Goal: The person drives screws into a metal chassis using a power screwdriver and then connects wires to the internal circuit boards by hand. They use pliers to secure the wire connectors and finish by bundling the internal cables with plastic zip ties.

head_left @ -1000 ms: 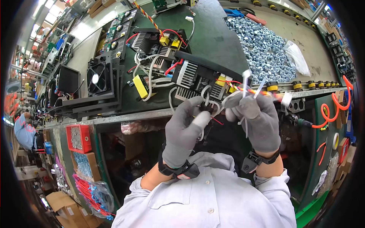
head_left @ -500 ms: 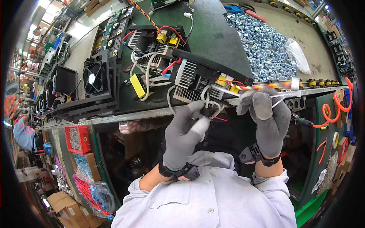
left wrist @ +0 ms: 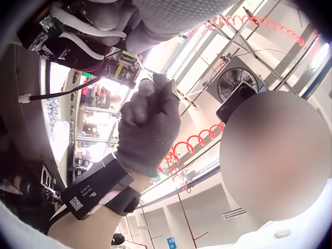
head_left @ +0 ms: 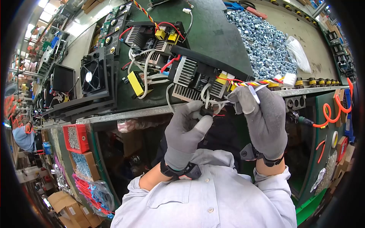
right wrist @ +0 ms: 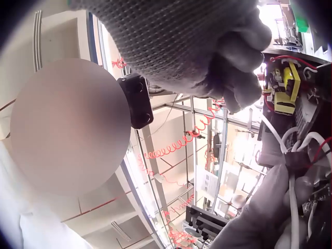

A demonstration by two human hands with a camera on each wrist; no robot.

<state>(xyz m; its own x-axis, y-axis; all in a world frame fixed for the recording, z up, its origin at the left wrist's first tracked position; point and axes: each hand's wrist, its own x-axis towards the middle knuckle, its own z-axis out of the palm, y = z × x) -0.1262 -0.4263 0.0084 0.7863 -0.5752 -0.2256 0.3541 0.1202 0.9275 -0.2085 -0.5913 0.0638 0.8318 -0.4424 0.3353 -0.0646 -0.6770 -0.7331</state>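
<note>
My left hand (head_left: 202,115), in a grey glove, pinches a small black core (head_left: 207,111) threaded with white wires (head_left: 207,95) at the bench's front edge. The wires run up into a black power supply unit (head_left: 195,74) with finned heat sinks. My right hand (head_left: 246,97), also gloved, sits just right of it and pinches a white cable tie (head_left: 254,94). A twisted red, yellow and black wire (head_left: 262,82) passes over its knuckles to a white plug (head_left: 289,79). In the right wrist view the black core (right wrist: 297,161) and white wires show beside my left hand (right wrist: 259,218).
A large pile of metal nuts (head_left: 262,38) and a plastic bag (head_left: 298,55) lie on the bench at right. A fan unit (head_left: 91,76) and a yellow transformer (head_left: 135,83) sit left. A red screw bin (head_left: 77,138) hangs below; an orange coiled hose (head_left: 327,110) is at right.
My right hand has turned over and moved left toward my left hand, bringing the cable tie down from upright. The twisted wire now lies along the bench edge. My left hand keeps its hold.
</note>
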